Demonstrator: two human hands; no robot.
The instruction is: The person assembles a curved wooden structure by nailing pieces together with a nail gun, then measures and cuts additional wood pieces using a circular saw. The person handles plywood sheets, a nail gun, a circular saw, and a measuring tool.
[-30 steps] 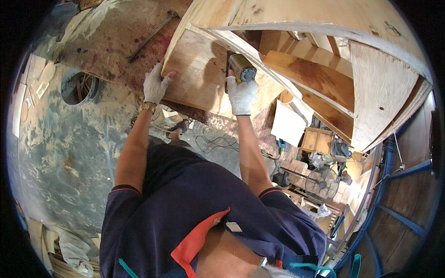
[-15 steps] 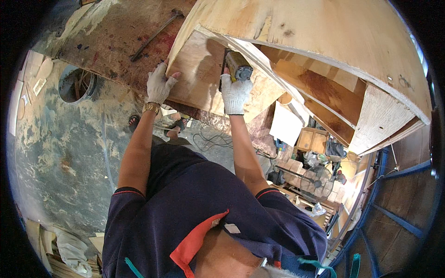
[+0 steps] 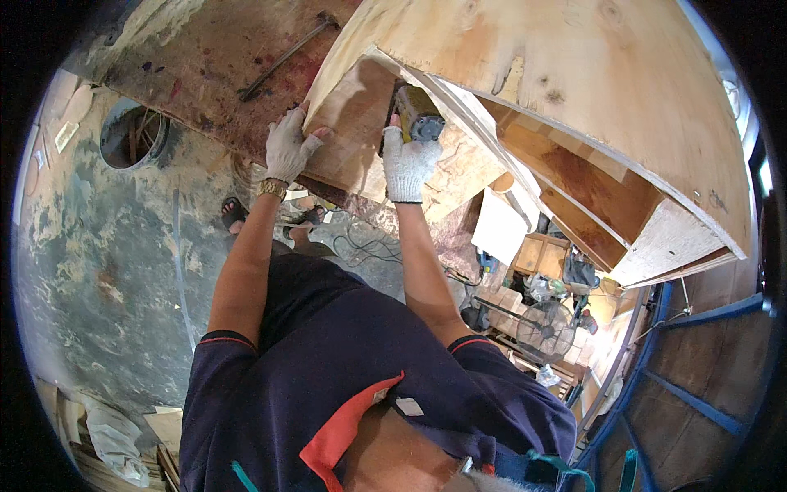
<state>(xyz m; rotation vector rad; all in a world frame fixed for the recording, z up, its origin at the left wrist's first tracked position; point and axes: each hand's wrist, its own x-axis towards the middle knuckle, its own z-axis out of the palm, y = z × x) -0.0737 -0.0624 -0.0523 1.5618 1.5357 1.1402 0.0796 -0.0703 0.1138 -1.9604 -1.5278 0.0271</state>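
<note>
Hands on a plywood panel, one with a power tool

Gloves first: two, both white knit, one on each of the person's hands. One gold-coloured wristwatch (image 3: 271, 189) sits on the left wrist. One handheld power tool (image 3: 416, 115) is in view — yellow body, grey round end.

Left hand (image 3: 289, 146) lies spread and flat, fingers extended, pressing on the edge of one plywood panel (image 3: 354, 123); it grips nothing, only bears against the wood. Right hand (image 3: 407, 162) is closed around the lower part of the power tool, fingers wrapped tight, and the tool stands against the same panel just beside the inner corner of one large plywood cabinet (image 3: 574, 98). The two hands are near each other, with the panel's face between them.

The cabinet is open on its underside and shows several inner boards. One long metal bar (image 3: 287, 54) rests on the stained red-brown counter (image 3: 205, 74) beyond the left hand. One round hole (image 3: 131, 135) shows in the floor at the left. One sandalled foot (image 3: 234, 215) shows below the left wrist — whose, I cannot tell. One standing fan (image 3: 541, 332) is at the lower right.
</note>
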